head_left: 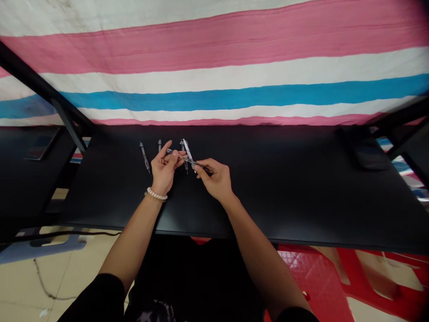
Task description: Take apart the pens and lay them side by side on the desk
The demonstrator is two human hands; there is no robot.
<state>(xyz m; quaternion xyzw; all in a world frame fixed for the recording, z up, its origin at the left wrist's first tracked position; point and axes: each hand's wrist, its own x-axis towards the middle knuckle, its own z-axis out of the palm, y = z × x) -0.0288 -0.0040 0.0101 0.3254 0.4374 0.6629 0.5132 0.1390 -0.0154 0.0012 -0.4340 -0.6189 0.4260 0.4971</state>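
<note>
Between my two hands is a slim dark pen [182, 157], tilted down to the right. My left hand [164, 171] pinches its left part between thumb and fingers; a pale coiled band circles that wrist. My right hand [215, 177] grips the right end. Just behind the held pen, a white pen [187, 148] and a dark pen [182, 144] lie close together on the black table [278, 177]. Another dark pen [144, 157] rests left of my left hand. The tip of one more pen [159, 144] shows behind my left hand, its lower part hidden.
A dark flat object [371, 151] lies at the table's right end. On a second black table at the left is a dark tablet-like device [42, 144]. A striped cloth [210, 43] hangs behind, between black metal posts. Red plastic stools [310, 279] stand below the front edge.
</note>
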